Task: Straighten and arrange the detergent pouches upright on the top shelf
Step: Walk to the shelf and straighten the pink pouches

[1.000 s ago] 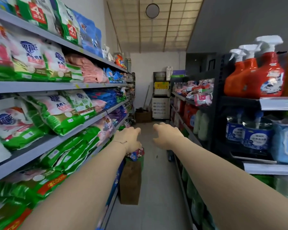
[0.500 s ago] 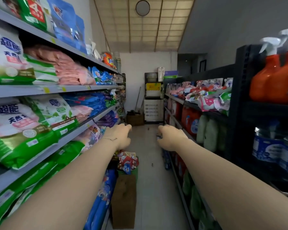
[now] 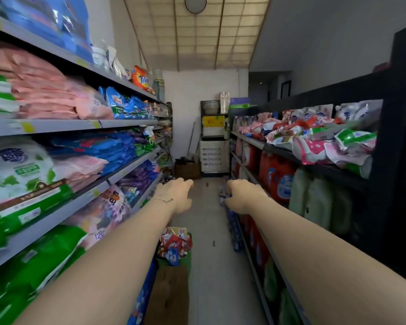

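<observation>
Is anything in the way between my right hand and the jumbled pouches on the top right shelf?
Nothing visible. Your right hand is out in the aisle, below and left of the pouches; only open air lies between them.

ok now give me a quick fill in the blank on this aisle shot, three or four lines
1. The jumbled detergent pouches lie on the dark rack on the ___ side of the aisle.
2. A thin bracelet circles the ___ wrist.
3. The orange Tide bag sits on the grey rack's ___ shelf.
4. The brown box stands on the ___.
Missing words: right; left; top; floor.
</observation>
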Motion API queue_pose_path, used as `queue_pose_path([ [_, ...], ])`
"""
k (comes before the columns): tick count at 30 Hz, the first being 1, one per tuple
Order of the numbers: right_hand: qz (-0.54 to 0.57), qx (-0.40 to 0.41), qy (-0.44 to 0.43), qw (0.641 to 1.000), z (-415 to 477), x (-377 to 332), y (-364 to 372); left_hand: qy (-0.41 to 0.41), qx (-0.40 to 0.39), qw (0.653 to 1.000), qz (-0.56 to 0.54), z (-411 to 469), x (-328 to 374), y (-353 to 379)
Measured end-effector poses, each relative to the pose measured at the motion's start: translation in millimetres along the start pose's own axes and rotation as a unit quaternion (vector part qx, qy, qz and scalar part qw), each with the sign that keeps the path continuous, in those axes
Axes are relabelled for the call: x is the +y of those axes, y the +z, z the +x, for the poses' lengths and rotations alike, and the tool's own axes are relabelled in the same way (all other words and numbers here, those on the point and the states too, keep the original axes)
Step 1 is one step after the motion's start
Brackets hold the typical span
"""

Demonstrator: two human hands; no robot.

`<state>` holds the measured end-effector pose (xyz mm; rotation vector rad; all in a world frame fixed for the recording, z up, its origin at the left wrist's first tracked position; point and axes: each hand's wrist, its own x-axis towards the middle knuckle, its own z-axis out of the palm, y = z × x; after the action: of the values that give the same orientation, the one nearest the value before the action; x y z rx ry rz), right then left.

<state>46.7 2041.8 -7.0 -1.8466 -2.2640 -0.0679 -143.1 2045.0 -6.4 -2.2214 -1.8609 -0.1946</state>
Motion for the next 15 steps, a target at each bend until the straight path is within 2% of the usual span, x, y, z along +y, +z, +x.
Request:
queue_pose_path([
  [9,-0.016,0.042,0.003,0.999,147.8,52.3,8.3,0.024,0.026,0.999,-0.041,166.3,7.7,26.0],
  [15,-0.006,0.002,0.018,1.000,218.1,77.1,41.1,0.029,0.012,0.999,-0.007,235.1,3.2,60.5],
])
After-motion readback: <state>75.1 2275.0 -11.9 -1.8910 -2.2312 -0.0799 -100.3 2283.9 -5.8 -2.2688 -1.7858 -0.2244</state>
